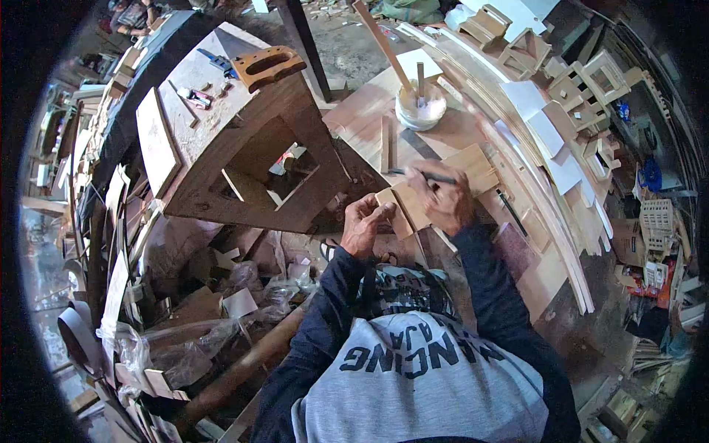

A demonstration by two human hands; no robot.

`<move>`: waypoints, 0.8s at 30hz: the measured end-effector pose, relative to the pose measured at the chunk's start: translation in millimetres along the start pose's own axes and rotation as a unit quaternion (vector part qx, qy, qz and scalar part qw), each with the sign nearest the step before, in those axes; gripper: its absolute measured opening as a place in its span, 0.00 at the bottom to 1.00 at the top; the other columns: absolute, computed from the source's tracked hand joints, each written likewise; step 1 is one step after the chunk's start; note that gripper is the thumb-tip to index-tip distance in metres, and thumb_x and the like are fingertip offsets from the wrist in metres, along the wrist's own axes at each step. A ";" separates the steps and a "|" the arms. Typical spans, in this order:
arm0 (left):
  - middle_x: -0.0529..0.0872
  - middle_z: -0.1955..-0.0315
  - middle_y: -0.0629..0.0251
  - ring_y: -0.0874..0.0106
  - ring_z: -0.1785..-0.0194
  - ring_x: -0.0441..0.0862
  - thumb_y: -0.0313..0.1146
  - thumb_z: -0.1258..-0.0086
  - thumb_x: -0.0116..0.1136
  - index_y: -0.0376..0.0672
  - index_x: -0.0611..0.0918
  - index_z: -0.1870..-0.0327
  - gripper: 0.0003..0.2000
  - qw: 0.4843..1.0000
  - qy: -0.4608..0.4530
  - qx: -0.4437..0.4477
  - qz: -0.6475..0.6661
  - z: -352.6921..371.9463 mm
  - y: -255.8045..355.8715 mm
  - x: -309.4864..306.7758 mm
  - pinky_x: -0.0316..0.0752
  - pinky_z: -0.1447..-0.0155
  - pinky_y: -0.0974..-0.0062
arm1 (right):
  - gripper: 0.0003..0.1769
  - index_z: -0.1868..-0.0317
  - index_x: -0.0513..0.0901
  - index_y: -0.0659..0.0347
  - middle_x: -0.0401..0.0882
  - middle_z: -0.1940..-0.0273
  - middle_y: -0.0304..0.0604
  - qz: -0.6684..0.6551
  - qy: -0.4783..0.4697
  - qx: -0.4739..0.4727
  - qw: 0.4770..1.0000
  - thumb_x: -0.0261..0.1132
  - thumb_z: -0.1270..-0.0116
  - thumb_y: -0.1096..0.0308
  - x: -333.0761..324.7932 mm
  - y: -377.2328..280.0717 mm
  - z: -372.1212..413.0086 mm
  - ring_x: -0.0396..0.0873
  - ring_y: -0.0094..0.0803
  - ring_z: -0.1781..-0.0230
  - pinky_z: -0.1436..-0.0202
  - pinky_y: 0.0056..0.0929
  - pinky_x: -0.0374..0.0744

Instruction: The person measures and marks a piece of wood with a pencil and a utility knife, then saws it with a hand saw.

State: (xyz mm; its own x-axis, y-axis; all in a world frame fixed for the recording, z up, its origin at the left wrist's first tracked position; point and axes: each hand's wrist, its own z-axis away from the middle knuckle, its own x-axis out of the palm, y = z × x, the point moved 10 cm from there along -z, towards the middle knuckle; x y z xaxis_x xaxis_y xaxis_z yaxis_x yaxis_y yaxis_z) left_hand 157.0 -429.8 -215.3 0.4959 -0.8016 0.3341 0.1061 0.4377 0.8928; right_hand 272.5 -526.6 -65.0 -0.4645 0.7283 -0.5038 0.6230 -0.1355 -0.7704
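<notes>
My left hand (360,224) pinches the near end of a small, flat wooden piece (396,214) at the bench edge. Just right of it, my right hand (445,198) is blurred, with curled fingers around a dark, slim tool (436,176) whose kind I cannot make out. Under and beside the right hand lie light wooden blocks (473,167). Behind the hands stands a white tub (421,111) of pale paste, with sticks upright in it. A dark flat strip (419,143) rests on the board before the tub.
A handsaw (267,66) with a wooden handle lies on the slanted wooden stand (214,111) at left. Long thin strips (517,140) curve along the bench's right side. Small wooden frames (602,77) line the far right. Scrap and plastic (244,280) pile up at lower left.
</notes>
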 end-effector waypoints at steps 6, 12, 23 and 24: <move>0.84 0.69 0.71 0.81 0.67 0.80 0.34 0.30 0.63 0.39 0.82 0.63 0.08 0.999 0.013 -0.016 0.027 -0.2 -1.8 1.7 0.79 0.63 0.79 | 0.10 0.59 0.85 0.67 0.85 0.66 0.51 -0.009 0.017 0.027 0.999 0.63 0.30 0.68 -4.7 -5.2 36.6 0.85 0.39 0.67 0.64 0.33 0.79; 0.84 0.69 0.71 0.81 0.67 0.81 0.33 0.30 0.63 0.39 0.82 0.61 0.07 0.999 -0.003 -0.004 0.033 -3.0 -3.8 2.1 0.80 0.63 0.79 | 0.08 0.63 0.83 0.66 0.84 0.65 0.52 0.008 -0.005 0.036 0.999 0.63 0.32 0.70 -4.8 -10.9 45.7 0.83 0.46 0.66 0.63 0.37 0.79; 0.84 0.71 0.69 0.80 0.71 0.80 0.32 0.31 0.64 0.38 0.83 0.64 0.07 1.000 0.015 -0.017 0.017 2.0 -2.1 7.1 0.79 0.68 0.80 | 0.13 0.61 0.79 0.62 0.83 0.70 0.48 0.026 0.095 0.177 0.979 0.59 0.26 0.60 -24.2 -4.1 90.3 0.82 0.47 0.70 0.64 0.42 0.78; 0.84 0.71 0.69 0.81 0.71 0.80 0.32 0.32 0.65 0.38 0.82 0.66 0.07 0.998 0.029 -0.016 0.045 3.7 -1.4 9.2 0.77 0.70 0.81 | 0.16 0.58 0.78 0.61 0.83 0.69 0.50 0.097 0.060 0.162 0.980 0.65 0.31 0.56 -17.5 -11.0 88.8 0.83 0.51 0.69 0.66 0.44 0.78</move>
State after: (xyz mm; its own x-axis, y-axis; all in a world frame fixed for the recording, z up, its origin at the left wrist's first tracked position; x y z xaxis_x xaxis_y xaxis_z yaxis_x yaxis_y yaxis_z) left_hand 158.2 -439.3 -212.3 0.5544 -0.7331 0.3939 0.0847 0.5206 0.8496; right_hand 218.0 -597.4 -82.4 -0.2676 0.7391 -0.6181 0.4497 -0.4715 -0.7586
